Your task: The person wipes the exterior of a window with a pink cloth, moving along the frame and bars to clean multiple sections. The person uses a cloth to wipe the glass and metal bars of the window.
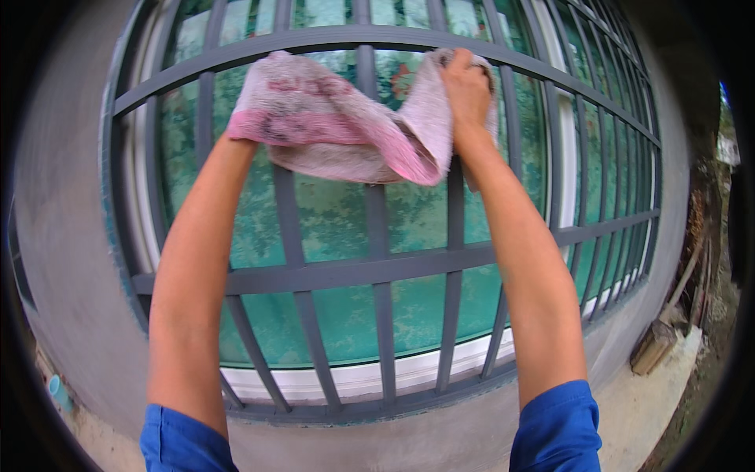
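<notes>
A pink and whitish towel with dark stains point(330, 118) spans the upper part of a grey metal window grille point(365, 271). My right hand point(469, 88) grips the towel's right end against the bars, just below the upper crossbar. The towel covers my left hand at its other end, so those fingers are hidden; only the wrist and forearm show below the cloth. Behind the bars is a window pane point(342, 218) with a green patterned surface, set in a white frame point(413, 369).
A grey plastered wall point(65, 177) surrounds the window. At the lower left stands a light blue cup-like container point(59, 390). A block point(655, 348) lies on a ledge at the lower right, near a leaning stick point(684, 277). More barred window extends to the right.
</notes>
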